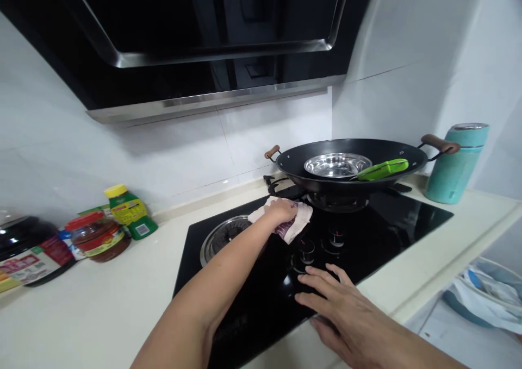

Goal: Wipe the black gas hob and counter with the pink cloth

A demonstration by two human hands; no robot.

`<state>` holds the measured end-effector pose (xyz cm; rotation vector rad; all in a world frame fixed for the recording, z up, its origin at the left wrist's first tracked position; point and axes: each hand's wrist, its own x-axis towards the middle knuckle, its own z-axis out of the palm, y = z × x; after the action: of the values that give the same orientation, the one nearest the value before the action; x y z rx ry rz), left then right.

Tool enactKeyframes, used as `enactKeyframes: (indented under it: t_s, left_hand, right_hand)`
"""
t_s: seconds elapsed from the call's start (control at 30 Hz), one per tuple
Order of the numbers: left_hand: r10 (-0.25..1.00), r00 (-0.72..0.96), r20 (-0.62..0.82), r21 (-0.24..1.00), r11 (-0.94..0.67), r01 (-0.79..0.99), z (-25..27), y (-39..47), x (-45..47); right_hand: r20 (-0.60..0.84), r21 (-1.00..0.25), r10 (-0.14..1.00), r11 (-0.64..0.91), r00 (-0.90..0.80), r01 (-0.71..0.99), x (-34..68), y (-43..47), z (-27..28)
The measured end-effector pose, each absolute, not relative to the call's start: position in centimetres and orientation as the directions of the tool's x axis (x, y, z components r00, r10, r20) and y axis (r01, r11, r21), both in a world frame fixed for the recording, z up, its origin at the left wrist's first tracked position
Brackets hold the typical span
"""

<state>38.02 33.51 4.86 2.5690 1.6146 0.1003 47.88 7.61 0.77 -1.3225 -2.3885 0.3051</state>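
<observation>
My left hand is closed on a white and purple cloth, which lies on the black glass cooktop just right of the left burner. Beside the front edge of the cooktop, my right hand has its fingers spread, holding nothing, with the thumb below near the counter edge. Two control knobs, a nearer knob and a farther knob, stand between the cloth and my right hand. The palm side of my left hand is hidden.
A black wok with wooden handles sits on the right burner, holding a steel bowl and a green-handled utensil. A turquoise bottle stands right. Jars, including a red-lidded jar, and a green bottle are left. A range hood overhangs.
</observation>
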Motion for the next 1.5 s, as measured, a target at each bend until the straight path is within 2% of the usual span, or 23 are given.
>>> enactKeyframes:
  t_s: [0.13,0.37,0.5,0.6,0.83,1.1,1.33,1.5]
  left_hand:
    - [0.914,0.399,0.073,0.11,-0.405,0.908,4.0,33.5,37.0]
    - [0.97,0.242,-0.01,0.143,-0.238,0.961,1.9,34.5,37.4]
    - [0.996,0.088,0.007,0.141,-0.088,0.986,2.3,35.2,37.4]
    - [0.998,0.054,0.022,0.129,-0.057,0.99,2.3,35.0,37.5]
    - [0.987,0.163,-0.005,0.118,-0.161,0.98,1.4,31.9,38.1]
    - [0.953,0.302,-0.006,0.135,-0.298,0.945,1.9,27.2,35.6]
    - [0.937,0.347,0.036,0.174,-0.348,0.921,1.6,23.2,33.2]
    - [0.929,0.366,0.057,0.203,-0.369,0.907,1.3,19.8,30.4]
  right_hand:
    - [0.21,-0.372,0.858,0.514,-0.469,0.773,47.7,7.7,1.0]
    - [0.245,-0.328,0.847,0.53,-0.471,0.782,48.1,7.7,0.0]
    - [0.288,-0.317,0.842,0.533,-0.456,0.784,48.3,7.9,-0.7]
    - [0.314,-0.319,0.841,0.531,-0.441,0.785,48.4,8.1,-1.0]
    - [0.356,-0.298,0.831,0.534,-0.427,0.791,48.0,8.1,-1.3]
    - [0.417,-0.328,0.812,0.553,-0.408,0.766,48.7,8.0,-2.1]
    - [0.534,-0.358,0.802,0.502,-0.269,0.787,48.9,7.9,-3.0]
    - [0.541,-0.344,0.794,0.511,-0.279,0.788,49.0,7.9,-3.0]
